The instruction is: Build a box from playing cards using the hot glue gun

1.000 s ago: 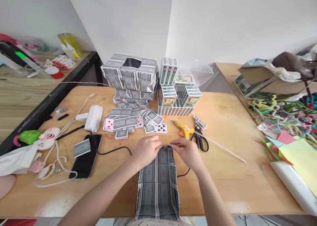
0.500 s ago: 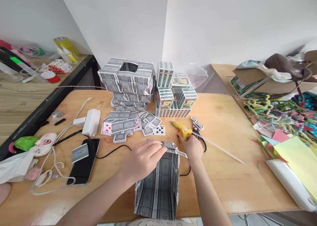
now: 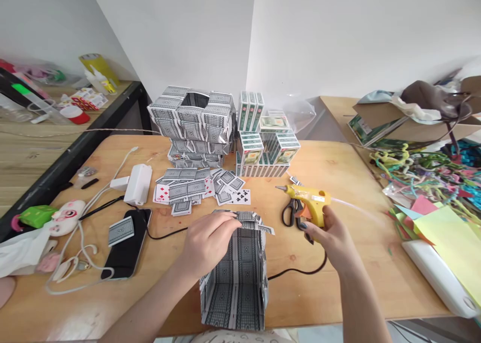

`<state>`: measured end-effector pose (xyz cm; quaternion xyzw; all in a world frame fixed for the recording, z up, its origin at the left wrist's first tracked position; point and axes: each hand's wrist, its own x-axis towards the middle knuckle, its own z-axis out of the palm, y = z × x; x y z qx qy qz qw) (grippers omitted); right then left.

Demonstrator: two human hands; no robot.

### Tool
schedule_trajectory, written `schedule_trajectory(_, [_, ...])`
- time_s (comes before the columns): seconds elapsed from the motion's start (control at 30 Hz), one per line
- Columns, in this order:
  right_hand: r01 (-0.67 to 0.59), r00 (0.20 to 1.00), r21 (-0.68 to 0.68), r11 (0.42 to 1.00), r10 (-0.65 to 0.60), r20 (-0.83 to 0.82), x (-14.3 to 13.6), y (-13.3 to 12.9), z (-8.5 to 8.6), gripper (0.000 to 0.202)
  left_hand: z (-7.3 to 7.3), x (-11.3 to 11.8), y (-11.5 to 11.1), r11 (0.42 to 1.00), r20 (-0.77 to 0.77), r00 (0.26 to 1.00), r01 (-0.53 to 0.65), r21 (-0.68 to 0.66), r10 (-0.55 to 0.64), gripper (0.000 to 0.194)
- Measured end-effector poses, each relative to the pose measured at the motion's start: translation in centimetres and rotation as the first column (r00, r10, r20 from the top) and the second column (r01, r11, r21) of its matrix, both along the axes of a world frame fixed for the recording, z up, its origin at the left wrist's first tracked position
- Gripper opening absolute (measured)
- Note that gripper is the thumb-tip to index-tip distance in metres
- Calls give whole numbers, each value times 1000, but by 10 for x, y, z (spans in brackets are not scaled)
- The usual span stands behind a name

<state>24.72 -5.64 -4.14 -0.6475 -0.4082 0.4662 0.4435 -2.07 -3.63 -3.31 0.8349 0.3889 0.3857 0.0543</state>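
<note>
My left hand (image 3: 210, 243) is closed on the top edge of an open box built from playing cards (image 3: 240, 273), which stands at the table's front edge. One card strip (image 3: 266, 229) sticks out from its upper right corner. My right hand (image 3: 332, 238) is wrapped round the handle of a yellow glue gun (image 3: 311, 202), lifted over the table with its nozzle pointing left. A clear glue stick trails from its back. Beneath the gun lie black-handled scissors (image 3: 290, 213). Loose playing cards (image 3: 188, 190) are spread beyond the box.
A larger playing-card structure (image 3: 191, 122) and stacked card packs (image 3: 263, 152) stand at the back. On the left are a phone (image 3: 128, 248), a white adapter (image 3: 138, 184) and cables. Colored paper (image 3: 447, 243) and pipe cleaners (image 3: 421, 173) lie at right. The gun's black cord (image 3: 300, 271) runs behind the box.
My right hand has picked up the glue gun from beside the scissors and moved it right. My left hand and the card box have shifted slightly left.
</note>
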Motion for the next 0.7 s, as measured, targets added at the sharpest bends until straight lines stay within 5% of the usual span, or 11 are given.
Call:
schedule_trajectory(0.2, [83, 871, 124, 989, -132, 473, -11, -23, 16, 39, -2, -1, 0, 999, 23, 1000, -10, 46, 9, 18])
schedule_trajectory(0.7, [-118, 707, 265, 957, -107, 699, -29, -23, 7, 37, -3, -6, -1, 997, 70, 997, -19, 75, 14, 17])
